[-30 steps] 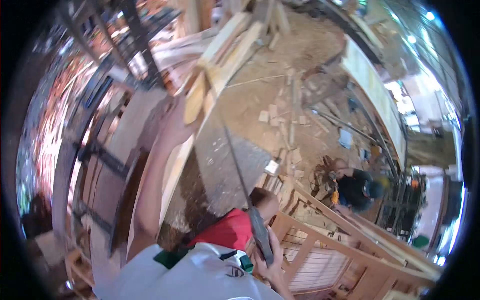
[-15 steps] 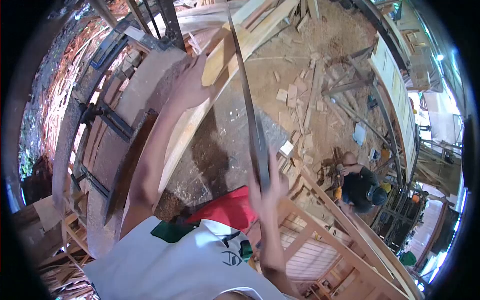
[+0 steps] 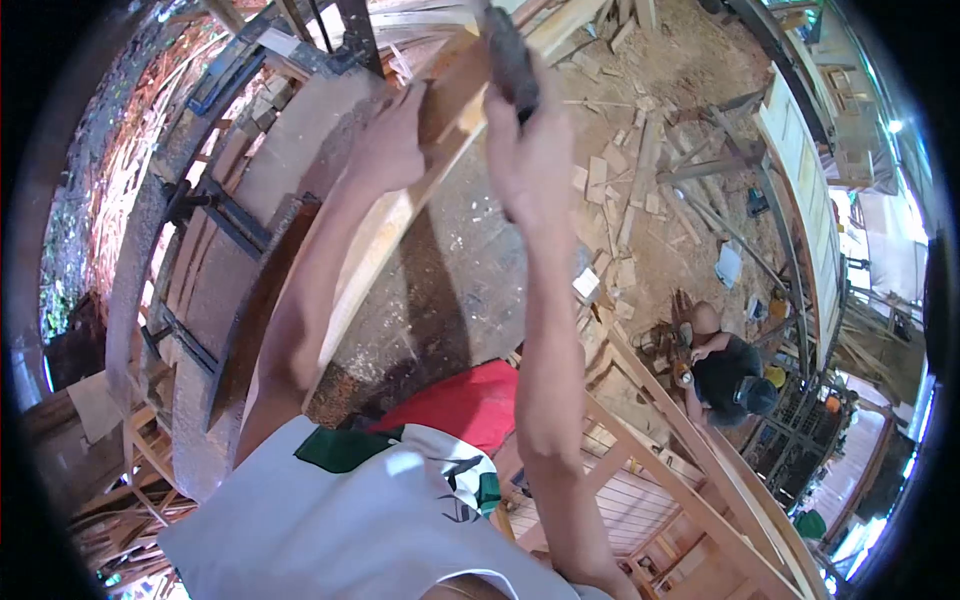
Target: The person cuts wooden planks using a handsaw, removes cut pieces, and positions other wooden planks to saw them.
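Note:
A long pale wooden board (image 3: 372, 245) stretches diagonally up from near my body, its upper part a flat yellowish face. My left hand (image 3: 392, 145) rests at the board's left edge, fingers pointing away and seeming to hold it; their far side is hidden. My right hand (image 3: 532, 165) is closed around a dark long-bladed hand tool (image 3: 512, 65), raised over the right side of the board. That tool is foreshortened and blurred, so I cannot tell whether it is a saw or a machete, nor whether it touches the wood.
Left of the board stands a dusty metal machine frame (image 3: 290, 150). Offcuts and sawdust (image 3: 605, 185) litter the ground. Wooden frames (image 3: 690, 440) stand at the lower right. A co-worker (image 3: 725, 375) crouches at the right. A white panel (image 3: 800, 170) leans farther back.
My right hand has swung up and away from my body with the tool, whose long blade was fully visible before. My left hand stays at the board, slightly shifted.

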The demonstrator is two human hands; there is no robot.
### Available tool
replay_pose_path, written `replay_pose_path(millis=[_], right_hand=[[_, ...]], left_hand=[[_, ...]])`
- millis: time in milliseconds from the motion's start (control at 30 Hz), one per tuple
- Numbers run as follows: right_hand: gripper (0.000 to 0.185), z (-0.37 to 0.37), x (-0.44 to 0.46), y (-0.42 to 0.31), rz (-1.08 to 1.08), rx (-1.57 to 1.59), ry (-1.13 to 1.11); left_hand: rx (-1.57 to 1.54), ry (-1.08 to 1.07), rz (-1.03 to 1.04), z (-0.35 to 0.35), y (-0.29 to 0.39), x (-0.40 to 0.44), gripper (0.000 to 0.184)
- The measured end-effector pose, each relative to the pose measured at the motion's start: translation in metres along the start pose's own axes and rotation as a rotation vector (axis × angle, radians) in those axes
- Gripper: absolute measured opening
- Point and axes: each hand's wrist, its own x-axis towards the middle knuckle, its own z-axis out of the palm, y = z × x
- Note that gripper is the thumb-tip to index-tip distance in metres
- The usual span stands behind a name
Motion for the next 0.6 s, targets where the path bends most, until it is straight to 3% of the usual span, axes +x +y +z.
replay_pose_path(millis=[67, 167, 200, 267, 300, 400, 500, 533, 600], right_hand=[[0.059, 0.001, -0.06, 0.04, -0.162, -0.021, 0.154], [0.06, -0.061, -0.231, -0.005, 0.211, -0.146, 0.001], [0.072, -0.083, -0.286, -0.012, 0.362, -0.027, -0.07], [0.07, -0.108, -0.371, -0.025, 0.369, -0.17, -0.002], [0.066, -0.103, -0.36, -0.022, 0.39, -0.11, -0.019], [0.058, -0.064, -0.244, 0.022, 0.02, -0.35, -0.02], [0.052, 0.019, -0.04, 0.059, -0.184, 0.016, 0.202], [0.05, 0.023, 0.007, 0.032, -0.049, 0.085, 0.121], [0.055, 0.011, 0.034, -0.009, 0.045, -0.094, -0.018]], left_hand=[[-0.266, 0.066, 0.118, -0.015, 0.0, -0.005, 0.099], [-0.247, 0.092, 0.14, -0.016, 0.002, -0.006, 0.101], [-0.207, 0.068, 0.1, -0.017, 0.004, -0.006, 0.101], [-0.202, 0.059, 0.074, -0.011, 0.002, -0.007, 0.101], [-0.177, 0.049, 0.086, -0.013, 0.0, -0.004, 0.1], [-0.087, 0.05, 0.051, -0.006, 0.002, 0.003, 0.098], [-0.185, 0.052, 0.051, -0.02, 0.004, -0.005, 0.096], [-0.239, -0.002, 0.034, -0.024, 0.003, -0.004, 0.095], [-0.203, 0.056, 0.057, -0.005, -0.01, 0.01, 0.094]])
